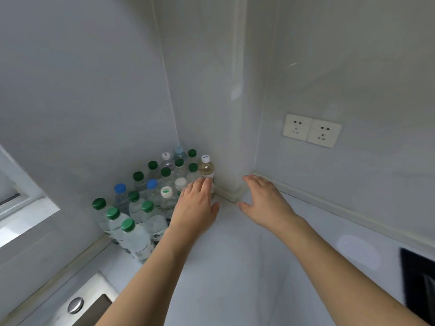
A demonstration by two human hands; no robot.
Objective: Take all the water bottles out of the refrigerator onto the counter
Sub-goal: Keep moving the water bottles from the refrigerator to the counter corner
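Both hands reach toward the bottle cluster (150, 196) in the counter (235, 255) corner: left hand (195, 208) fingers straight together by the amber-tinted bottle (206, 169), right hand (266, 201) spread, holding nothing.

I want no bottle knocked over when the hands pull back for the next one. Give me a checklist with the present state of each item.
1. Bottle cluster upright on counter: ok.
2. Yellowish bottle standing in the corner: ok.
3. Left hand free of any grip on it: cannot tell, fingertips overlap it.
4. Right hand holding nothing: ok.
5. Bare counter for more bottles: ok.
6. Refrigerator emptied: cannot tell, out of view.
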